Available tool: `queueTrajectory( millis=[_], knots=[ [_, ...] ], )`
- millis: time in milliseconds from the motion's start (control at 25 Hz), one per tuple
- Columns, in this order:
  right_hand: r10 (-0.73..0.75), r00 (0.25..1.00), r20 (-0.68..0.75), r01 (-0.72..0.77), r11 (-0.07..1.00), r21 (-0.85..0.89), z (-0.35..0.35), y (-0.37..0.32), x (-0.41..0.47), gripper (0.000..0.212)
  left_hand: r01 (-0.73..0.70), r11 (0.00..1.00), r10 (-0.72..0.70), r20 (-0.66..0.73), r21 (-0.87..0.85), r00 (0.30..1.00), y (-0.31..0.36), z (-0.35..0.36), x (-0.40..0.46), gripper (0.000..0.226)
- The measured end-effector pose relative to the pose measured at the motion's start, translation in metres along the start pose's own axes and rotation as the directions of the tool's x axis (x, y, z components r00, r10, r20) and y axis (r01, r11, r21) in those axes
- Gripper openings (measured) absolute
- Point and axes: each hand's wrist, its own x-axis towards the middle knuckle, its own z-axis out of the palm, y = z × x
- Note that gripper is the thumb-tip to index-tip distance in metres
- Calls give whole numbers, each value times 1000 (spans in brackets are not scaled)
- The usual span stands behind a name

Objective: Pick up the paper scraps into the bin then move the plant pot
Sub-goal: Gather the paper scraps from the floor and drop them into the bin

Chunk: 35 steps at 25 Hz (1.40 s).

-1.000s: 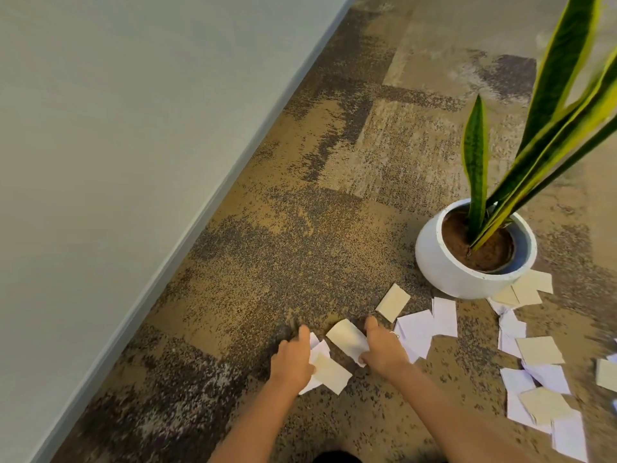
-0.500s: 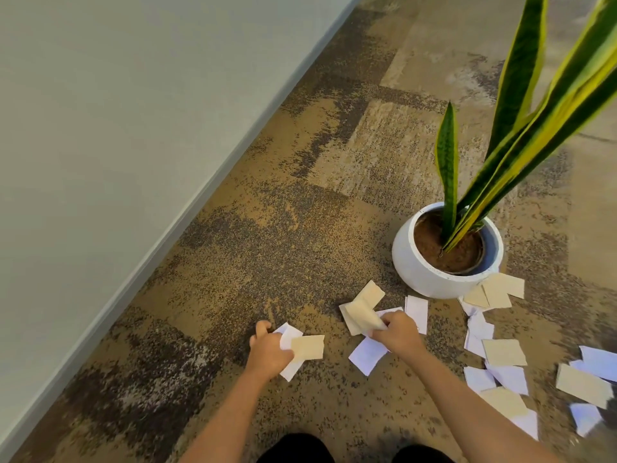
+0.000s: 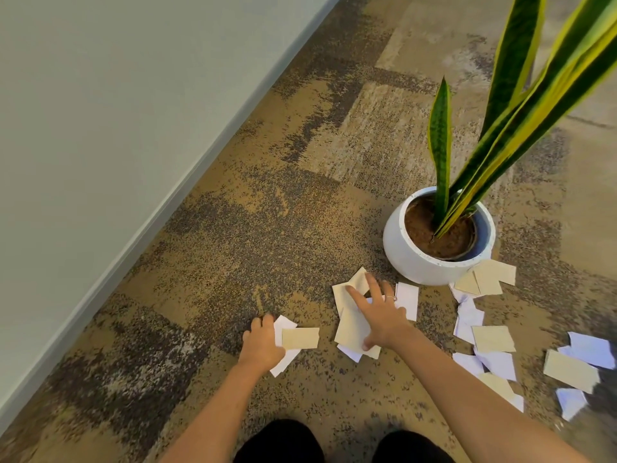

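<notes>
Paper scraps (image 3: 493,339) lie scattered on the carpet floor (image 3: 267,228) beside the white plant pot (image 3: 410,262). The left hand (image 3: 262,345) has its grip closed on a few scraps; the right hand (image 3: 380,315), fingers spread wide, presses flat on a beige pile (image 3: 350,325) near the pot.

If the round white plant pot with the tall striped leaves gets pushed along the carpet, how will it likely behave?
The round white plant pot is full of soil, so it is probably heavy. The rough carpet would likely drag rather than let it slide. The tall striped leaves lean sideways, so a high push might tip it.
</notes>
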Motion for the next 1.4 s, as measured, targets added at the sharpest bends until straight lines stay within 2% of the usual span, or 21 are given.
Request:
queueTrajectory(
  millis=[80,160,200,320,480,600,760,880,960,1040,1120,1200,1280,1400],
  knots=[
    [-58,998,16,59,994,-95,-3,-4,6,133,-47,998,50,71,-44,996,1,1,-4,101],
    [-87,995,48,93,985,-147,-8,-8,13,136,-95,995,98,112,-34,989,4,0,-6,118],
    [-94,993,76,105,983,-153,-8,-9,17,137,-115,993,119,120,-39,986,5,0,-5,115],
    [-83,986,145,106,982,-158,-4,-13,22,136,-155,987,158,91,-37,983,13,7,-2,83],
    [-86,994,60,94,983,-155,10,-14,18,117,-56,993,50,-58,-102,997,21,27,-3,46],
    [-75,997,-28,70,984,-162,12,-13,16,90,8,979,-36,-135,-202,990,29,33,-4,46],
    [-94,995,-14,93,995,-43,11,-8,14,59,105,925,-152,-103,-366,983,40,31,4,76],
    [-138,988,-75,139,990,13,12,-2,10,41,132,885,-164,-35,-446,986,50,31,4,59],
    [-115,983,-143,135,980,144,11,3,7,35,155,849,-189,-16,-505,982,54,28,1,43],
    [-55,981,-188,107,954,279,6,11,-1,33,164,754,-197,20,-636,980,57,26,-4,36],
    [45,968,-248,65,906,418,0,24,-14,31,161,618,-192,50,-769,980,66,19,-11,36],
    [198,935,-293,14,807,590,-9,37,-31,32,134,521,-142,70,-843,987,82,13,-16,35],
    [364,884,-294,-15,650,760,-19,51,-53,37,90,472,-49,76,-877,996,112,4,-30,34],
    [523,819,-236,-37,457,889,-37,71,-87,47,14,430,101,64,-903,993,163,-7,-52,37]
  ],
)
